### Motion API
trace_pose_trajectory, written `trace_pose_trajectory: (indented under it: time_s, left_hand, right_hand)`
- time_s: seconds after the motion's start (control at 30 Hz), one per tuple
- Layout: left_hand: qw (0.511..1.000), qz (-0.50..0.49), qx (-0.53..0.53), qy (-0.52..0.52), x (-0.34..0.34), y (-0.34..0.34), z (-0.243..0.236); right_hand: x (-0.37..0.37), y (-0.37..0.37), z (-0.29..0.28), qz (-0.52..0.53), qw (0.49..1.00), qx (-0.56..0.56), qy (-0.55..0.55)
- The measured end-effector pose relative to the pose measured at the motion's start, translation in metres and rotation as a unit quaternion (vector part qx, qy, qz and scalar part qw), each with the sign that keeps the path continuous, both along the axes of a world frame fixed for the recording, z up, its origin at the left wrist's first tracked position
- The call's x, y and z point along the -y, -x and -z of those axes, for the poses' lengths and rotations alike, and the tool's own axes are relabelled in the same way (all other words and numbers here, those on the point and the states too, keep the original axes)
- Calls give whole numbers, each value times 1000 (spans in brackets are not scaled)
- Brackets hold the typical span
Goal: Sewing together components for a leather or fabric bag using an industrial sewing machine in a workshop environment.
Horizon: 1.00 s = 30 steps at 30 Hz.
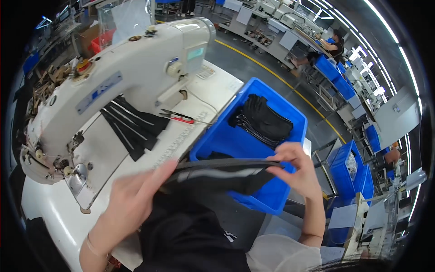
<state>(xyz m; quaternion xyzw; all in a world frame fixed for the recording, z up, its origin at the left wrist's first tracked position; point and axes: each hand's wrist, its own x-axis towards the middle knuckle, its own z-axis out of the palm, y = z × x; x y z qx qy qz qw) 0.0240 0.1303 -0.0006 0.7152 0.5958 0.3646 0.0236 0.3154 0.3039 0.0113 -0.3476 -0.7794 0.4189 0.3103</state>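
Observation:
A black fabric piece with a pale grey stripe (217, 174) is stretched between my hands above my lap. My right hand (297, 170) pinches its right end between thumb and fingers. At the other end, my left hand (136, 195) grips the cloth, slightly blurred, with part of the fingers hidden. Under my left hand, dark cloth (181, 231) lies across my lap. On the white sewing table (222, 86), several black strips with light stripes (133, 127) fan out under the arm of the white sewing machine (131, 68). Beside them rest red-handled thread snips (181, 117).
Just beyond my right hand stands a blue bin (213, 136) holding a stack of folded black fabric pieces (265, 118). More blue bins (349, 167) stand at the right. Across the aisle, a person (335, 45) sits by a row of workbenches. A yellow line (272, 75) marks the floor.

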Motion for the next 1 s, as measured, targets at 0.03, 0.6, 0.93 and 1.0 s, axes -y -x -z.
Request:
trace_pose_trajectory:
  time_s: [0.03,0.6,0.93,1.0]
  left_hand:
    - [1000,-7,3,-25,-35,-9,6]
    - [838,87,-121,525,-203,-72,195]
    - [984,104,0,143,-46,-54,75]
    - [981,121,50,144,8,-37,70]
  right_hand:
    - [-6,-12,-1,39,990,69,-112]
    - [-69,-6,210,-328,836,317,-304]
    - [-67,41,316,-265,844,316,-343]
    - [-64,46,318,-276,815,354,-366]
